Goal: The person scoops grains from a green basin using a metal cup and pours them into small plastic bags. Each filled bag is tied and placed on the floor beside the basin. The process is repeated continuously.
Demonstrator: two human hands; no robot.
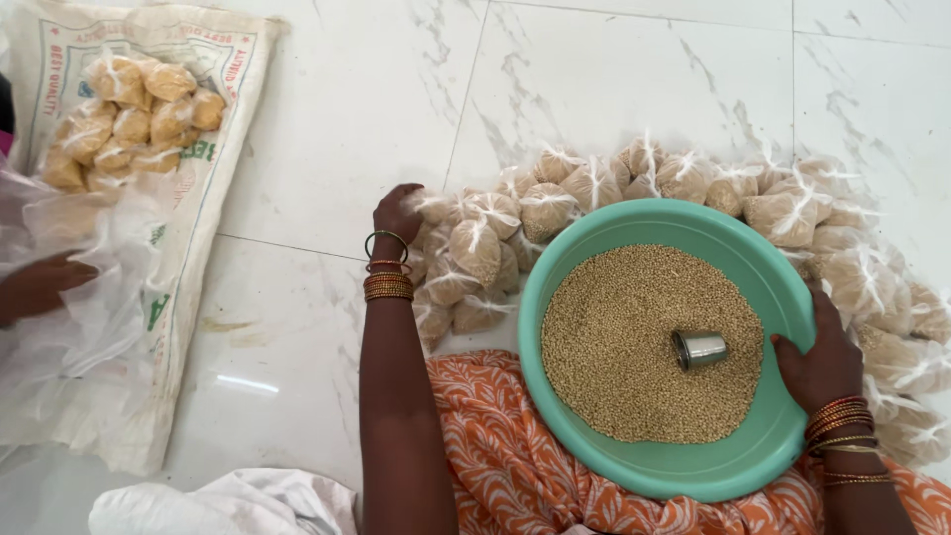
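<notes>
A teal plastic basin (753, 461) sits in front of me, filled with tan grain (624, 347). A small steel cup (699, 349) lies on its side in the grain. My right hand (822, 362) grips the basin's right rim. My left hand (398, 211) reaches out to the left end of a row of small tied clear bags of grain (475, 248) and is closed on one of them. Bangles ring both wrists.
Many more tied bags (783, 213) curve around the basin's far and right sides on the white marble floor. At left a printed woven sack (188, 248) carries a pile of yellowish bags (129, 124). Another person's hand (40, 282) rests there on clear plastic. Orange patterned cloth (495, 446) covers my lap.
</notes>
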